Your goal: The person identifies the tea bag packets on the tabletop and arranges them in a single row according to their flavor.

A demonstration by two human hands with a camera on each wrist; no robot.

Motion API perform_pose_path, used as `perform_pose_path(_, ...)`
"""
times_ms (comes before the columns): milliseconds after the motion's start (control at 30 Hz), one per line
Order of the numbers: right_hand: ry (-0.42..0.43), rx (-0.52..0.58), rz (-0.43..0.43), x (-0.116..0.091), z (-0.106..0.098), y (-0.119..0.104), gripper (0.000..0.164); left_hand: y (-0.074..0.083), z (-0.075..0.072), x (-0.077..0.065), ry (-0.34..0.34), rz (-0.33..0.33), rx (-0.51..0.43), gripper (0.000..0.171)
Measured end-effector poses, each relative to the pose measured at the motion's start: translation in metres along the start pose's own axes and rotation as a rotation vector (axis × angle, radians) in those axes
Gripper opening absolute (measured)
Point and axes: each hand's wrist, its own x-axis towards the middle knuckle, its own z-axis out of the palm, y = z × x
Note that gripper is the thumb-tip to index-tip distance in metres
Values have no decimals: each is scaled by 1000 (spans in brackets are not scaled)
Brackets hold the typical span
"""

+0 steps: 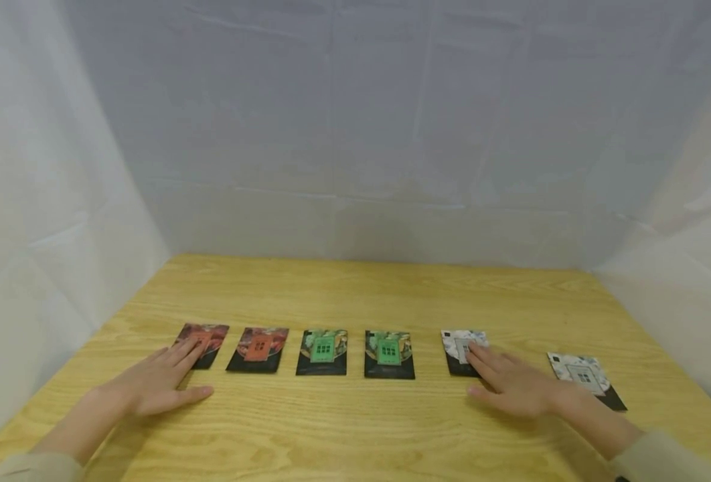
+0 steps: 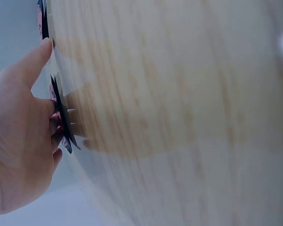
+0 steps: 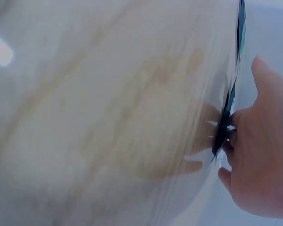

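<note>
My left hand (image 1: pixel 159 383) lies flat with its fingertips on the leftmost red-and-black sachet (image 1: pixel 215 338), thumb stretched out to the side. In the left wrist view, the straight fingers reach over that sachet (image 2: pixel 62 115), seen edge-on. A second red-and-black sachet (image 1: pixel 258 349) lies just right of it. My right hand (image 1: pixel 515 385) has its extended fingertips on a white-and-black sachet (image 1: pixel 455 343). The right wrist view shows this sachet (image 3: pixel 222 123) edge-on beneath the fingers. Another white-and-black sachet (image 1: pixel 584 376) lies tilted beyond the right hand, partly hidden by the wrist.
Two green-and-black sachets, a left one (image 1: pixel 322 351) and a right one (image 1: pixel 389 355), lie between the hands, in line with the red ones. All rest on a wooden table (image 1: pixel 355 428). White sheeting (image 1: pixel 355 134) encloses the table's back and sides.
</note>
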Motion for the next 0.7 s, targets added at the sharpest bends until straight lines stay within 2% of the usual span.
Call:
perform_pose_path(333, -5, -17, 17, 3, 3, -23, 77, 2, -2, -1, -11, -5, -24, 85)
perform_pose_path(700, -8, -16, 40, 6, 7, -31, 78, 3, -2, -2, 0, 0, -21, 85)
